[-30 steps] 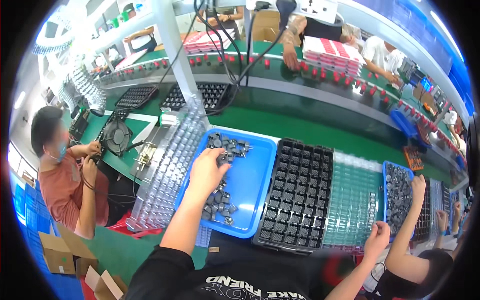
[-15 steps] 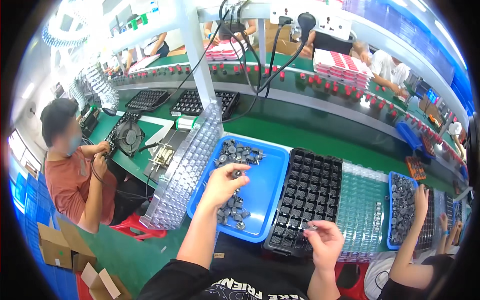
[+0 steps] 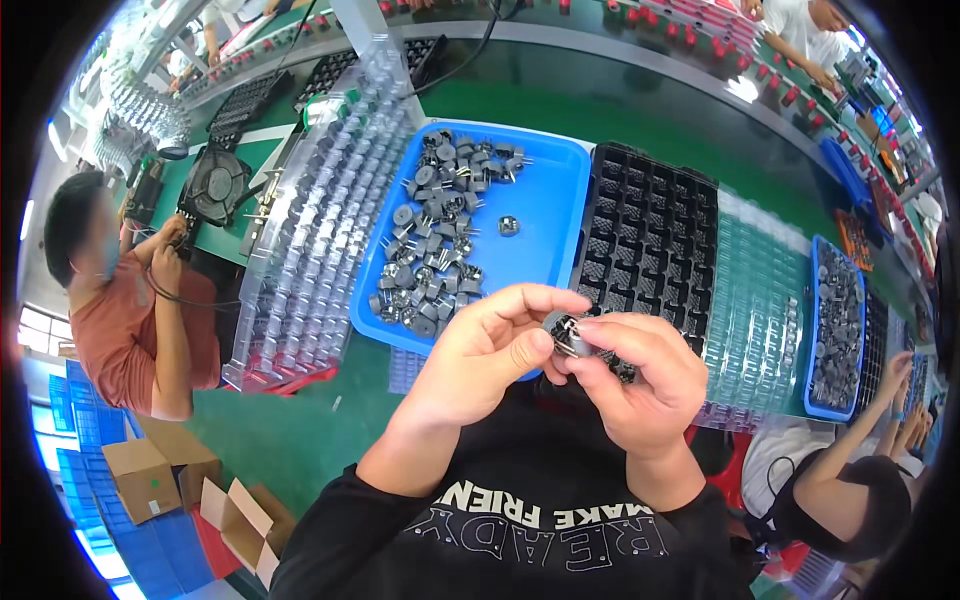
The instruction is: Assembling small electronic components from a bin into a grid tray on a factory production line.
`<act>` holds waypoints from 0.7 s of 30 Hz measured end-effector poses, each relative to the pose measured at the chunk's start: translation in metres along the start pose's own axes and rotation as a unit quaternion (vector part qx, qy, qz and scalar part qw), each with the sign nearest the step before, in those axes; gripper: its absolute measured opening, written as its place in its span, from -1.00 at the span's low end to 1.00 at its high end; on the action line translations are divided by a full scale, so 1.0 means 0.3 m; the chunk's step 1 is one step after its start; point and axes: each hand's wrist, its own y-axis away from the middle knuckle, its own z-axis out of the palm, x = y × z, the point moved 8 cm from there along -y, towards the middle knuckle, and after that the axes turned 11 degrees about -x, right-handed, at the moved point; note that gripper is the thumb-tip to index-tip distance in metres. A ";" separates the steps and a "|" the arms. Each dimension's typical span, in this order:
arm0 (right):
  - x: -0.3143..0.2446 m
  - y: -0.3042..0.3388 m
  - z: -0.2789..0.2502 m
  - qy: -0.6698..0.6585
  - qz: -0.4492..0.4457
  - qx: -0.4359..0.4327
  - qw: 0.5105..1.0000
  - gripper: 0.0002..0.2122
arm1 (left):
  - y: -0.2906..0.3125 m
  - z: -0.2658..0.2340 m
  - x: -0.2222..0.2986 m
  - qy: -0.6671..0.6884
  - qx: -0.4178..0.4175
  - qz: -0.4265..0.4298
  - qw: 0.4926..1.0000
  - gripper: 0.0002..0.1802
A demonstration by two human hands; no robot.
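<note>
My left hand (image 3: 480, 355) and my right hand (image 3: 650, 375) meet in front of my chest, nearest the front edge of a black compartment tray (image 3: 655, 215). Between their fingertips is a small round dark-grey part with metal pins (image 3: 565, 335), its pins showing. The left thumb and fingers curl round one side of it, while the right thumb and forefinger pinch the other. To the left, a blue tray (image 3: 545, 165) holds many like parts (image 3: 430, 240) heaped along its left side. One single part (image 3: 509, 226) lies apart on the tray's bare bottom.
Clear plastic blister trays (image 3: 755, 300) lie right of the black tray, a stack of them (image 3: 320, 230) stands left. Beyond is another blue tray of parts (image 3: 835, 330). A seated person (image 3: 140, 310) works at left, a black fan (image 3: 215, 187) before them. Open cardboard boxes (image 3: 240, 530) stand lower left.
My hands were apart, the left over the blue tray and the right over the black tray. They have come together at the part nearer my chest, and the view has tilted down.
</note>
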 end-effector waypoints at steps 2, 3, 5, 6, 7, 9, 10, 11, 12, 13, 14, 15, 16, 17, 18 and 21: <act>0.003 0.001 0.001 -0.004 -0.009 0.006 1.000 -0.75 | 0.007 0.009 -0.004 0.007 0.012 -0.003 1.000 -0.44; -0.001 0.005 0.000 -0.007 -0.021 0.013 1.000 -0.75 | 0.009 0.012 -0.002 0.009 0.014 -0.004 1.000 -0.44; 0.000 0.009 0.004 -0.012 -0.016 0.019 1.000 -0.75 | 0.012 0.015 -0.001 0.005 0.011 -0.007 1.000 -0.42; 0.000 0.012 0.003 -0.017 -0.012 0.026 0.999 -0.75 | 0.014 0.013 -0.003 0.006 0.013 -0.007 1.000 -0.42; 0.001 0.016 0.006 -0.018 -0.012 0.025 0.999 -0.75 | 0.014 0.013 -0.005 0.004 0.009 -0.007 1.000 -0.42; 0.007 0.027 0.004 -0.026 -0.014 0.038 0.999 -0.75 | 0.013 0.018 -0.007 0.003 0.005 -0.007 1.000 -0.41; 0.007 0.027 0.005 -0.026 -0.014 0.037 0.999 -0.75 | 0.011 0.024 0.001 0.005 0.006 0.001 1.000 -0.41; 0.002 0.027 0.005 -0.019 -0.025 0.039 0.999 -0.75 | 0.010 0.026 0.006 0.007 0.008 0.009 1.000 -0.41; -0.004 0.027 0.005 -0.011 -0.036 0.040 0.998 -0.75 | 0.010 0.023 0.005 0.008 0.008 0.009 1.000 -0.41; -0.004 0.027 0.007 -0.011 -0.036 0.040 0.998 -0.75 | 0.010 0.019 0.004 -0.001 0.007 0.004 1.000 -0.41; -0.001 0.028 0.007 -0.007 -0.030 0.043 0.999 -0.76 | 0.009 0.017 0.002 -0.009 0.005 0.000 1.000 -0.42; 0.001 0.028 0.005 -0.002 -0.023 0.047 0.999 -0.76 | 0.008 0.017 0.002 -0.008 0.003 0.000 1.000 -0.42; 0.000 0.027 0.004 0.000 -0.023 0.047 0.999 -0.76 | 0.009 0.016 0.004 -0.019 0.005 -0.001 1.000 -0.42; 0.000 0.024 0.003 0.004 -0.024 0.039 0.999 -0.76 | 0.006 0.016 0.004 -0.029 0.006 -0.003 1.000 -0.42; 0.000 0.021 0.002 0.008 -0.025 0.032 0.999 -0.77 | 0.004 0.019 0.005 -0.027 0.002 -0.002 1.000 -0.42; 0.004 0.033 0.000 -0.011 -0.032 0.041 0.999 -0.77 | 0.003 0.023 0.001 -0.008 0.001 -0.002 1.000 -0.43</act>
